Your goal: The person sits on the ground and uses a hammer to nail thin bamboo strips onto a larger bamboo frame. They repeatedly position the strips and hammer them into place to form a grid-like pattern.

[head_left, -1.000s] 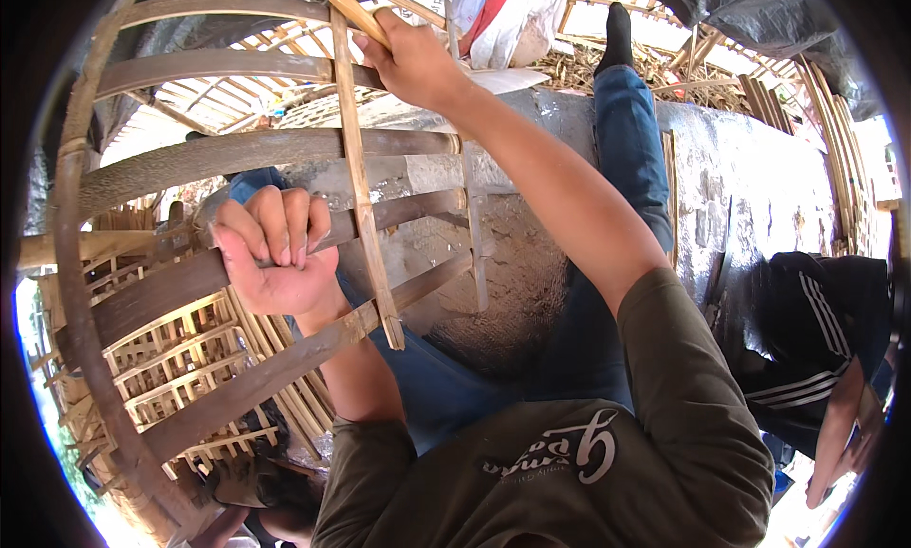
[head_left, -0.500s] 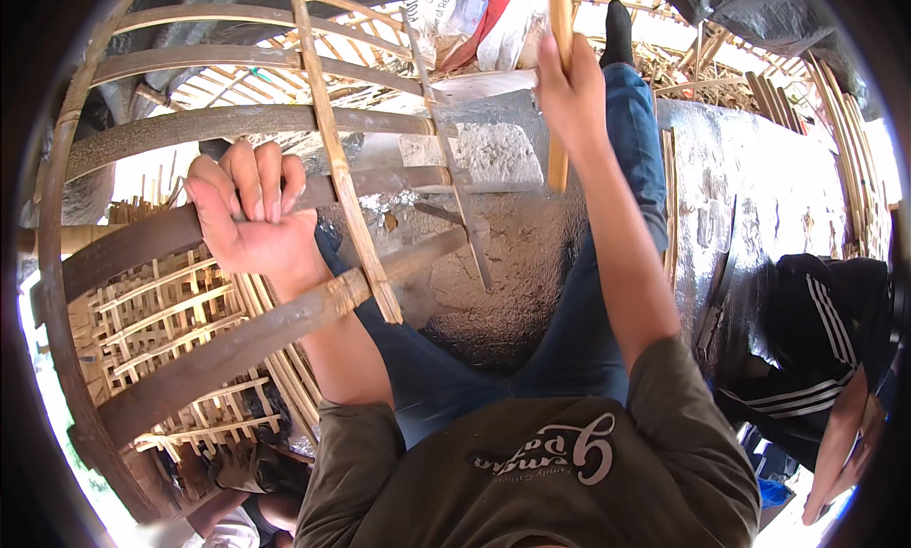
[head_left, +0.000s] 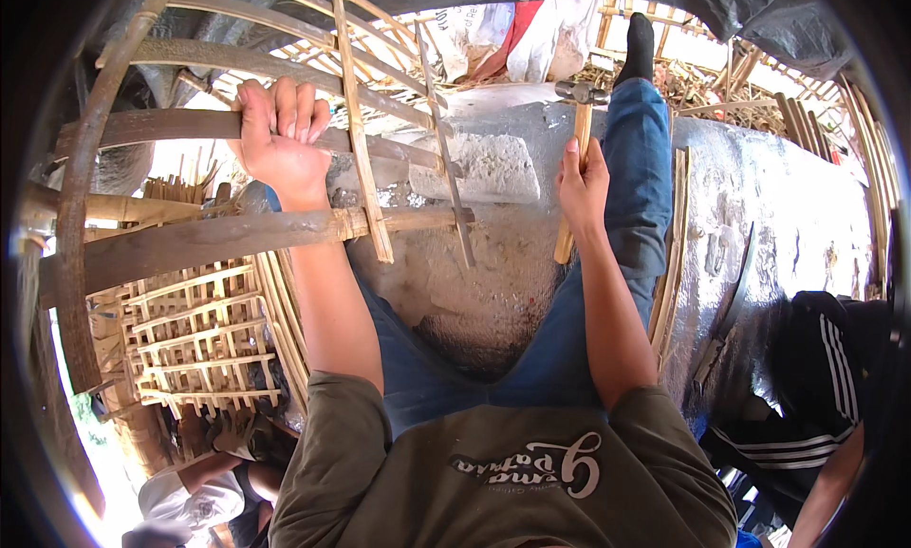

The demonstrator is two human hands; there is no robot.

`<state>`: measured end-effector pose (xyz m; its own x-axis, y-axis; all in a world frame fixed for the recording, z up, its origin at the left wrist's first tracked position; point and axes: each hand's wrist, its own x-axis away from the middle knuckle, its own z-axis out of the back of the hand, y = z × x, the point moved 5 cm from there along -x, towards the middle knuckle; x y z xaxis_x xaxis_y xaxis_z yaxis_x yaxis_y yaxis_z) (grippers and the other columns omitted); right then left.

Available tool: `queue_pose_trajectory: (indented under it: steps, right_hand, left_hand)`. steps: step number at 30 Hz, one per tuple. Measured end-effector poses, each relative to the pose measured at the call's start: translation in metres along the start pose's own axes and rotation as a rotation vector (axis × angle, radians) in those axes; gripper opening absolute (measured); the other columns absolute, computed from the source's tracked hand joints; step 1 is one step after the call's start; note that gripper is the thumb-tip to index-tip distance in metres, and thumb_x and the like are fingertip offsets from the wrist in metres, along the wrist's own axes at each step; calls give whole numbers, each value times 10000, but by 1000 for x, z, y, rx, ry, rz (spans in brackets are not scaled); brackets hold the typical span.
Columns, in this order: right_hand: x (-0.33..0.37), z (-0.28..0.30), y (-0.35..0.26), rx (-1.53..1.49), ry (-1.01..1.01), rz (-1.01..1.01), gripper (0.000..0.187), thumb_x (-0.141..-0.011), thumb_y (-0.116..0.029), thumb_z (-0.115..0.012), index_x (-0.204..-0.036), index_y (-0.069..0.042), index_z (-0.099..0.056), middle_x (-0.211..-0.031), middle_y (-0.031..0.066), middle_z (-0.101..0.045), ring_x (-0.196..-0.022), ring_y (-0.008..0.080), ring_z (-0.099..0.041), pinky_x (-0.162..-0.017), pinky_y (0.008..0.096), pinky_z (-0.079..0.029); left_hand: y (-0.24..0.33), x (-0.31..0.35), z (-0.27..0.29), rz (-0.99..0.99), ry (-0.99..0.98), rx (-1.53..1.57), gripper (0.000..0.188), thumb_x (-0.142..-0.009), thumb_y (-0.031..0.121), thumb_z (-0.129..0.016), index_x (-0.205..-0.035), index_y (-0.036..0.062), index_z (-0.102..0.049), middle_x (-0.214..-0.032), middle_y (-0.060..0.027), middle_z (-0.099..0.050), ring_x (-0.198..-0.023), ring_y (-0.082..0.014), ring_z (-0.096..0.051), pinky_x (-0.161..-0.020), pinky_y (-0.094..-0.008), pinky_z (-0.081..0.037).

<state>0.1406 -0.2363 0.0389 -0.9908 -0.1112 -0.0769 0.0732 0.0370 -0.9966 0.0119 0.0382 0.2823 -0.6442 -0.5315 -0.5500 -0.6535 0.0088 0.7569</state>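
Note:
A large lattice of bamboo slats (head_left: 199, 241) hangs at the left, its brown crosspieces bound by thin lengthwise strips. My left hand (head_left: 285, 154) is closed round one of these crosspieces, fingers curled over it. In my right hand (head_left: 582, 189) is a hammer (head_left: 582, 121), gripped by its wooden handle with the metal head up and away from me. The hammer stays apart from the lattice. Between my legs, a pale rough block (head_left: 489, 168) lies on the silvery sheet, partly behind the lattice's right end.
A long blade (head_left: 731, 306) lies right of my leg, past some thin bamboo strips (head_left: 672, 254). A person in black (head_left: 821, 368) sits at the lower right; another in white (head_left: 195, 496) is at the lower left. A woven bamboo panel (head_left: 204, 330) stands at the left.
The lattice has shifted and tilted, moving farther from me along with my left hand. My right hand has come down toward me, bringing the hammer's head into view.

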Motion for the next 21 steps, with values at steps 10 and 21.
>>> queue_pose_trajectory:
  steps: [10,21]
  right_hand:
    - [1,8,-3,-23,-56,-98,380,-1038,-298,-573,-782,-33,-484,-601,-4,-412,-564,85,-377,-507,311,-339]
    - [4,-4,9,137,-166,-53,367,-1058,-355,-542,-826,-72,-513,-638,-51,-442,-532,35,-414,-476,231,-362]
  left_hand:
    - [-4,0,-44,86,-46,-106,409,-1033,229,-470,-668,137,-309,-548,19,-280,-499,-83,-232,-477,-260,-211]
    - [2,9,-31,97,-63,-77,381,-1041,236,-473,-698,133,-342,-555,24,-290,-515,-78,-243,-510,-264,-218]
